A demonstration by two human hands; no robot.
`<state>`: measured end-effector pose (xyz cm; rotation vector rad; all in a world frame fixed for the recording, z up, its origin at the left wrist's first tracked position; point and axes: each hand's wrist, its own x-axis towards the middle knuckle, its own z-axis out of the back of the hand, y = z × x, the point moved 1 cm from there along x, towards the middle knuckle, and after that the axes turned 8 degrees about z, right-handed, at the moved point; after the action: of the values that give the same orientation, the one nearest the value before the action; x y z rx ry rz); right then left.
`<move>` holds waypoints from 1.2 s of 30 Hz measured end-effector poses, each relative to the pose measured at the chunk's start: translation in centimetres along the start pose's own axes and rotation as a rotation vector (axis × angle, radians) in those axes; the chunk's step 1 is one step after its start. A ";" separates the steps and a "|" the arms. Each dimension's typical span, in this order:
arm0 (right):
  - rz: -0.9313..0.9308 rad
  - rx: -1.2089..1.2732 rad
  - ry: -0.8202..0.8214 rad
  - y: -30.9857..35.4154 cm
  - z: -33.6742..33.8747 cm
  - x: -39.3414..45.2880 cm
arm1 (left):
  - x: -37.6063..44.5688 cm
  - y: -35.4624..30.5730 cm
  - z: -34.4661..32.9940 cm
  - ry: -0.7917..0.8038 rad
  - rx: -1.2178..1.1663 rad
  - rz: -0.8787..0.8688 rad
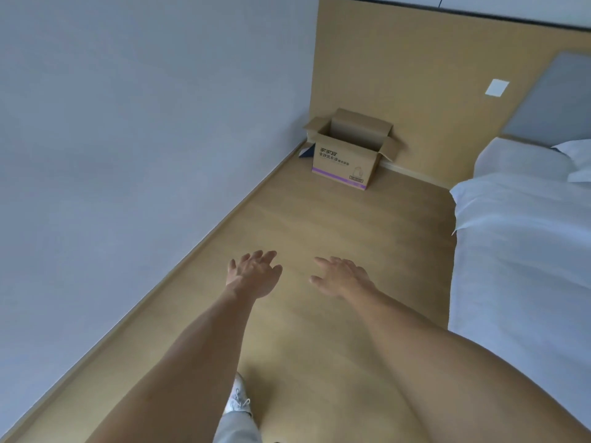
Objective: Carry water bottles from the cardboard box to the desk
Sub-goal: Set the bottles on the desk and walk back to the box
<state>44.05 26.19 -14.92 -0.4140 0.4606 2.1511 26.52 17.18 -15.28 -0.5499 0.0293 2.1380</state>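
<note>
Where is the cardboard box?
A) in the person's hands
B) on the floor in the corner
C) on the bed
B: the open cardboard box sits on the wooden floor in the corner of the room, far ahead of both empty hands.

Soft, even, dim daylight; faint shadows, slight blur, wide-angle bending at edges.

Open brown cardboard box [347, 161], on the floor well beyond the outstretched fingertips: dark Chinese characters printed on its front face, too blurred to read with certainty. Below them a purple stripe and a small jug-shaped pictogram. No other text legible anywhere in view.
</note>
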 end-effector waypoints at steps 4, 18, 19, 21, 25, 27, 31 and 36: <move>-0.099 0.031 -0.022 -2.3 3.0 5.5 | 7.7 -2.2 1.9 0.023 0.027 -0.078; -0.322 0.165 -0.060 -4.8 16.0 24.6 | 34.7 -9.0 14.0 0.058 0.081 -0.304; -0.336 0.176 -0.060 -5.1 16.6 25.7 | 36.0 -9.6 14.3 0.058 0.091 -0.321; -0.360 0.190 -0.056 -6.0 17.7 28.0 | 38.7 -10.7 15.0 0.072 0.111 -0.338; -0.389 0.205 -0.057 -8.5 19.8 32.7 | 44.3 -13.5 16.1 0.103 0.139 -0.363; -0.395 0.212 -0.054 -10.0 20.9 35.6 | 47.4 -15.1 16.8 0.103 0.146 -0.373; -0.387 0.230 -0.048 -13.3 23.4 42.0 | 54.1 -18.5 18.2 0.108 0.150 -0.380; -0.349 0.242 -0.042 -18.2 28.7 50.8 | 63.1 -23.7 21.3 0.097 0.138 -0.348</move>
<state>26.62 84.74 -15.74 -0.2883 0.5725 1.7399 5.83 84.75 -16.84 -0.5348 0.1252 1.7558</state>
